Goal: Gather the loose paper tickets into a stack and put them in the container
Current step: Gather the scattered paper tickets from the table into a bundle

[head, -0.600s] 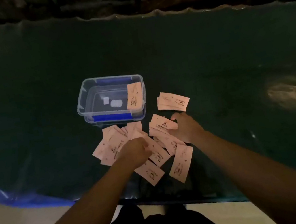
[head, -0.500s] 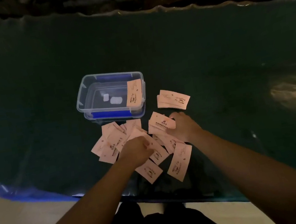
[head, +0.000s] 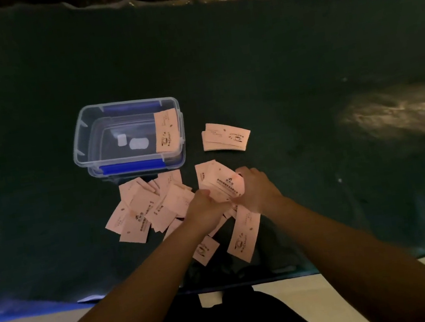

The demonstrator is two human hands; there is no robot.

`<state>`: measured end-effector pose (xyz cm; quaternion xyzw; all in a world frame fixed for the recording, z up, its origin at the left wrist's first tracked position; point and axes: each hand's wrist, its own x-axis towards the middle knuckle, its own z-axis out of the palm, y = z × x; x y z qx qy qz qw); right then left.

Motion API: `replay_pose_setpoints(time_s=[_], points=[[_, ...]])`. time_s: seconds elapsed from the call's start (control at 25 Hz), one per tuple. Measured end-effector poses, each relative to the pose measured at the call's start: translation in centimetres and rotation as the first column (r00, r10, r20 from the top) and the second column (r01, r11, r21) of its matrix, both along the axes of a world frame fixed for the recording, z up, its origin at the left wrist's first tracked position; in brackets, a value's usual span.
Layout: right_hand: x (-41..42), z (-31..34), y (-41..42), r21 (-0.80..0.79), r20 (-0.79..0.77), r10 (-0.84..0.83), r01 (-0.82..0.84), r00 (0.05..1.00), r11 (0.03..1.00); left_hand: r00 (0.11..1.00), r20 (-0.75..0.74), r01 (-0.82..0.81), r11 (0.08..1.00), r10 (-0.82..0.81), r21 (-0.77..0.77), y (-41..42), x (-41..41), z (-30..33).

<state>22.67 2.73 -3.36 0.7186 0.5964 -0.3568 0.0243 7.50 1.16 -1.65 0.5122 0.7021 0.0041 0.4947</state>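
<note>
Head view: both hands meet just right of and nearer than the container [head: 130, 137]. Left hand [head: 205, 211] and right hand [head: 258, 191] have fingers pinching a held bundle of tickets [head: 220, 181], apparently squaring it. Loose tickets [head: 144, 212] lie before the container; one leans inside.

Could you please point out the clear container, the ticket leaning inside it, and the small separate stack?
clear container [head: 78, 142]: head view, left rim.
leaning ticket [head: 168, 131]: head view, its middle.
separate stack [head: 225, 136]: head view, top ticket.
</note>
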Motion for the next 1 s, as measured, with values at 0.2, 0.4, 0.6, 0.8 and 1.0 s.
replay_pose_setpoints(time_s=[0.2, 0.4, 0.6, 0.8, 1.0], points=[[0.6, -0.7, -1.5, -0.107, -0.023, -0.088, 0.086, 0.996, 0.991, 0.992, 0.066, -0.099, 0.993, 0.103, -0.064, 0.5, 1.2, -1.2], [-0.2, -1.6, -1.8, -0.09, -0.088, -0.257, 0.249, 0.963, 0.964, 0.997, 0.074, -0.004, 0.998, 0.009, -0.066, 1.2, 1.5, -2.1], [-1.1, -2.0, -1.1, -0.098, -0.103, -0.419, 0.41, 0.902, 0.907, 0.999, 0.01, 0.037, 0.998, -0.036, -0.06, 1.9, 2.1, -1.9], [-1.6, -2.6, 0.4, -0.138, -0.134, -0.422, 0.405, 0.897, 0.904, 0.998, -0.006, 0.059, 0.998, -0.059, 0.006, 2.2, 0.1, -1.4], [-2.7, -2.7, 1.7, -0.155, -0.155, -0.442, 0.42, 0.884, 0.894, 0.986, 0.014, -0.166, 0.986, 0.167, -0.016, 3.4, -1.8, -0.9]])
